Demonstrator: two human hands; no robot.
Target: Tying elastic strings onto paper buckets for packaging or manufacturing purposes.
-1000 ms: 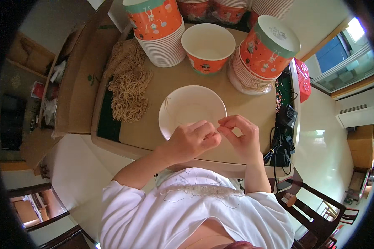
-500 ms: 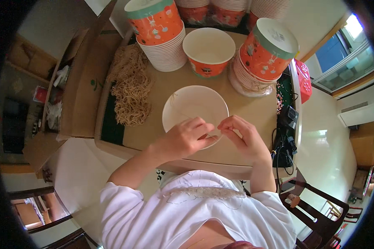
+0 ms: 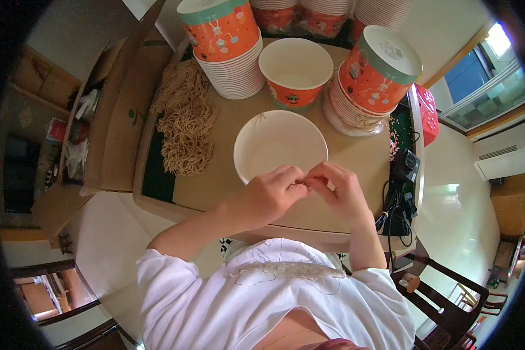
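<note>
In front of me on the table stands a white-lined round paper tub (image 3: 277,143). A thin tan strand (image 3: 261,115) lies at its far rim. My left hand (image 3: 269,195) and my right hand (image 3: 339,189) meet at the tub's near right rim. Both are closed, thumb and forefinger pinched, their fingertips touching or nearly so. Whatever lies between the fingertips is too small to make out. To the left is a loose heap of tan string (image 3: 184,125), with nothing gripping it.
Behind the tub is another open orange-and-green paper tub (image 3: 296,73). Nested stacks of tubs rise at the left (image 3: 230,70) and right (image 3: 376,73). Black cables and an adapter (image 3: 405,166) lie along the right edge. A cardboard box (image 3: 119,122) stands left of the table.
The tub before me has shifted slightly away and to the right. My hands have come together, fingertips meeting, where a small gap was before.
</note>
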